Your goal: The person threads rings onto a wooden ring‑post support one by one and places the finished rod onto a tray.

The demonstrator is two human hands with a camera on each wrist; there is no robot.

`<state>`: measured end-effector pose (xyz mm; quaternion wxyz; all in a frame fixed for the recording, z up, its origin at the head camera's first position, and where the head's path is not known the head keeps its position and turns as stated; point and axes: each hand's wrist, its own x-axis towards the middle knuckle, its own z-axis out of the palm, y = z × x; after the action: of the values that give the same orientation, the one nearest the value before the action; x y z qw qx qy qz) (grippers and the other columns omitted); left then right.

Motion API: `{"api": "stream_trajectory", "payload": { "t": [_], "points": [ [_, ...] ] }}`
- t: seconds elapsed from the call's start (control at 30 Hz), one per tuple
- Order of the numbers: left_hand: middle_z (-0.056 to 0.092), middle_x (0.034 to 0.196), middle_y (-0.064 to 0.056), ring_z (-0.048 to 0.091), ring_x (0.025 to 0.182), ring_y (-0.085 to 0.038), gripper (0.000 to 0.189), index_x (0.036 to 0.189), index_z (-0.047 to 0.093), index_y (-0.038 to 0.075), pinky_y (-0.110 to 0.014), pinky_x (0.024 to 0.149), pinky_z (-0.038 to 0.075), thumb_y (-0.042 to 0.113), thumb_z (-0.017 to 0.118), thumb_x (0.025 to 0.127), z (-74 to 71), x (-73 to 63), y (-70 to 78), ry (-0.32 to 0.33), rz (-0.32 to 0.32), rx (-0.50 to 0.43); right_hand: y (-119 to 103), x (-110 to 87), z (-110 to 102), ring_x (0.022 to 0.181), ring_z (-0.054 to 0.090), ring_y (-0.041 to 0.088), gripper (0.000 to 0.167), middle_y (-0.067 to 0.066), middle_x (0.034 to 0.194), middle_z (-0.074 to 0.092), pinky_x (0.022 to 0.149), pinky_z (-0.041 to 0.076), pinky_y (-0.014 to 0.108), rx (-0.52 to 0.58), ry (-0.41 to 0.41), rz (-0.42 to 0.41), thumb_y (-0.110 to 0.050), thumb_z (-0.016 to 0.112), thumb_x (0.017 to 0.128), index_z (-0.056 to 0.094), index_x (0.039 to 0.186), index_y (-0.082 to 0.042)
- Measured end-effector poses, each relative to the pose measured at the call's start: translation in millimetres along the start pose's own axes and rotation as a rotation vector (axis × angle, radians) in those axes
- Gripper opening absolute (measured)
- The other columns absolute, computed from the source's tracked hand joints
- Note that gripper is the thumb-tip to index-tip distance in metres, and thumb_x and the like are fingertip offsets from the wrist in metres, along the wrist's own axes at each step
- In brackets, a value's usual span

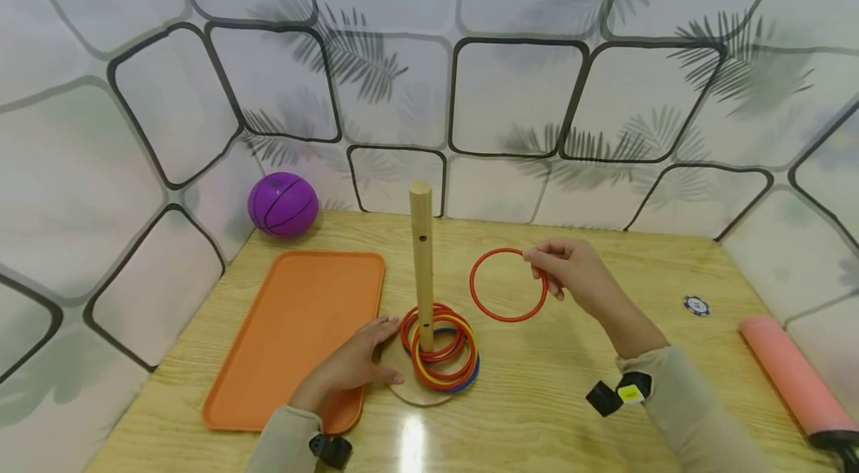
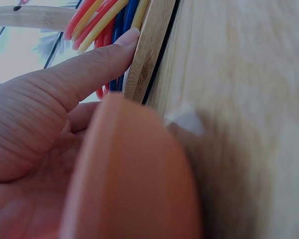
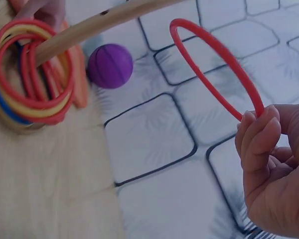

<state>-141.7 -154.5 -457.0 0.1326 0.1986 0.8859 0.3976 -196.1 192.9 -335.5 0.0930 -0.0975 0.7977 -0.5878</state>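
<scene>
A thin red ring (image 1: pixel 508 320) hangs upright in the air to the right of a wooden post (image 1: pixel 421 264). My right hand (image 1: pixel 570 275) pinches its rim between thumb and fingers, also seen with the right hand (image 3: pixel 271 164) in the right wrist view. Around the post's foot lie several red, yellow and blue rings (image 1: pixel 439 386), loosely stacked on the round wooden base (image 1: pixel 417 397). My left hand (image 1: pixel 356 361) rests at the left side of that base with fingers spread. In the left wrist view its thumb (image 2: pixel 97 67) lies straight against the base's edge.
An orange tray (image 1: pixel 309 309) lies left of the post, under my left forearm. A purple ball (image 1: pixel 283 204) sits at the back left corner. To the right are a poker chip (image 1: pixel 696 305) and a pink cylinder (image 1: pixel 792 376) with a black end. Patterned curtain surrounds the table.
</scene>
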Motion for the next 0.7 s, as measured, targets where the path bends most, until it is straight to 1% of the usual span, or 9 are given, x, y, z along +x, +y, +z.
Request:
{"api": "stream_trajectory", "payload": {
  "t": [0.27, 0.5, 0.7],
  "points": [
    [0.031, 0.149, -0.022, 0.019, 0.139, -0.042, 0.087, 0.142, 0.038, -0.003, -0.059, 0.110, 0.016, 0.023, 0.082, 0.072, -1.1, -1.7, 3.0, -0.003, -0.014, -0.016, -54, -4.7, -1, 0.041, 0.043, 0.010, 0.022, 0.002, 0.064, 0.058, 0.039, 0.042, 0.024, 0.033, -0.019, -0.059, -0.023, 0.064, 0.091, 0.065, 0.086, -0.002],
    [0.031, 0.149, -0.022, 0.019, 0.139, -0.041, 0.086, 0.142, 0.038, -0.003, -0.059, 0.110, 0.017, 0.022, 0.082, 0.072, -1.2, -1.5, 2.5, 0.001, -0.011, -0.008, -101, -3.8, 2, 0.045, 0.043, 0.009, 0.016, 0.002, 0.064, 0.059, 0.038, 0.040, 0.020, 0.145, -0.005, -0.083, -0.021, 0.067, 0.089, 0.069, 0.086, -0.005],
    [0.032, 0.149, -0.022, 0.019, 0.139, -0.041, 0.086, 0.142, 0.038, -0.003, -0.058, 0.111, 0.017, 0.022, 0.082, 0.073, -0.5, -0.5, 2.6, -0.002, -0.009, -0.009, -128, -2.1, 11, 0.046, 0.044, 0.009, 0.014, 0.003, 0.065, 0.060, 0.038, 0.039, 0.020, 0.209, -0.042, -0.108, -0.016, 0.066, 0.090, 0.069, 0.086, -0.004]
  ]
}}
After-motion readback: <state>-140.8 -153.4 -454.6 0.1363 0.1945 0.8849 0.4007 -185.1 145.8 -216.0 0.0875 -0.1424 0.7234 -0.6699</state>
